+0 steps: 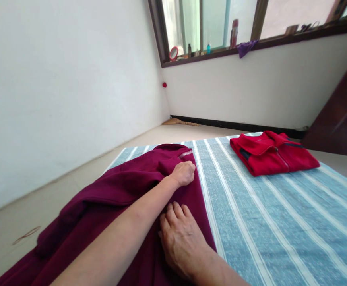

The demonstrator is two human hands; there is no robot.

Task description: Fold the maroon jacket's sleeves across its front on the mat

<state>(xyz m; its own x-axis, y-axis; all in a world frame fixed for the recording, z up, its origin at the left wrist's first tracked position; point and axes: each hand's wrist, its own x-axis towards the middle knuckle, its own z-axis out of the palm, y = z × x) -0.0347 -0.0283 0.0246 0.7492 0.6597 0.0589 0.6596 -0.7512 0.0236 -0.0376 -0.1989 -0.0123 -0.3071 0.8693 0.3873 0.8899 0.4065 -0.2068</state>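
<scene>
The right hand (pixel 183 242) is nearest, palm down on the purple garment (pixel 122 186), its fingers slightly bent and close together; it is open, and no fold shows gripped in it. The left hand (pixel 183 173) is farther out, closed into a fist on the garment near its right edge; whether fabric is pinched inside cannot be seen. Its forearm crosses the garment from the lower left.

The garment lies loosely folded and rumpled along the left side of the surface (pixel 239 222), which is covered in blue cloth with white stripes. Part of the garment hangs past the left edge. Just beyond the left hand, a strip with pale lettering (pixel 186 154) shows near the garment's far end. On the floor (pixel 80 178) to the left lies a thin loop (pixel 26 235).

Well apart from the garment, toward the far right of the surface, sits a folded red jacket (pixel 273 153) with a zip and dark panels.

Beyond the surface, a broom (pixel 181 122) lies by the corner, and a dark red panel (pixel 340 115) stands at right. A small red object (pixel 164 84) is on the wall. The sill (pixel 209 55) holds a round mirror (pixel 173 53), small bottles, a flask (pixel 234 33) and a draped purple rag (pixel 247 48), below the window (pixel 215 24).
</scene>
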